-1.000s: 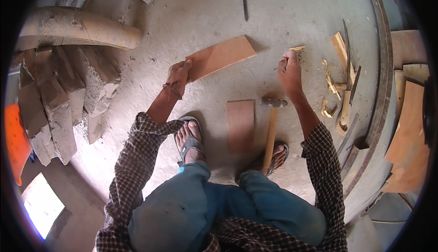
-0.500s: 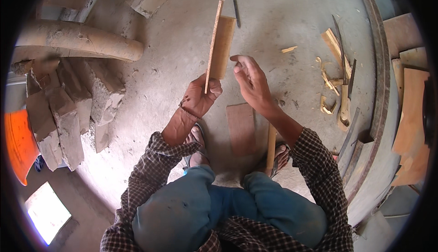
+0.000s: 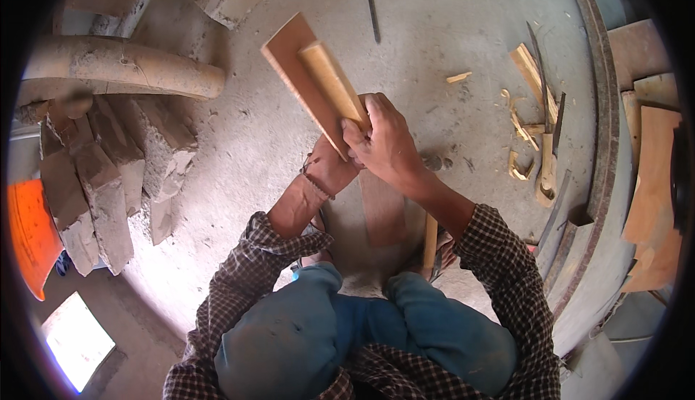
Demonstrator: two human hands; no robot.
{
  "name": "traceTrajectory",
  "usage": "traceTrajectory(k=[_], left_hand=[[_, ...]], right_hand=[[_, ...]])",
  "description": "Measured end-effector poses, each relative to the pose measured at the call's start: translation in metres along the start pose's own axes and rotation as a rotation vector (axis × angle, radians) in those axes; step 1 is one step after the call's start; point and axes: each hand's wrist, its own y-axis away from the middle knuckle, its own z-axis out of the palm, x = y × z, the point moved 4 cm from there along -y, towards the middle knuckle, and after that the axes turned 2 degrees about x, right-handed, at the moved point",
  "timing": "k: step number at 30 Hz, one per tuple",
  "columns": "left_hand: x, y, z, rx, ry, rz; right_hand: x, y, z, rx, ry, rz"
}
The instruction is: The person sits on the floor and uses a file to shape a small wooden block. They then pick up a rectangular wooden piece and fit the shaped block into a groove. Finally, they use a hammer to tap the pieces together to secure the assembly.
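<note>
Wood board (image 3: 293, 67) is up off the dusty floor (image 3: 449, 38), sticking out up-left from both hands. Right hand (image 3: 387, 146) is wrapped around its lower end along with a thinner strip (image 3: 333, 81); left hand (image 3: 334, 170) grips underneath, mostly hidden. Another board (image 3: 384, 215) lies between the feet.

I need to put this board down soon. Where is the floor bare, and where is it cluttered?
Bare floor lies between the thick pale log and the flat brown board, and beyond the thin dark rod. The pale wood offcuts crowd the right; grey stone slabs crowd the left.
</note>
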Motion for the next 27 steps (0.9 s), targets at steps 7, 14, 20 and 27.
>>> traceTrajectory(k=[7,14,20,27], left_hand=[[0.011,0.004,0.01,0.238,0.146,0.226],[0.016,0.007,0.008,0.386,-0.385,0.405],[0.023,0.01,0.02,0.547,-0.504,0.45],[0.03,0.009,0.017,0.468,-0.666,0.38]], right_hand=[[-0.004,0.005,-0.005,0.064,0.168,-0.043],[-0.011,0.003,-0.012,0.119,0.148,-0.149],[-0.015,0.004,-0.017,0.111,0.165,-0.178],[-0.016,0.004,-0.023,0.129,0.129,-0.162]])
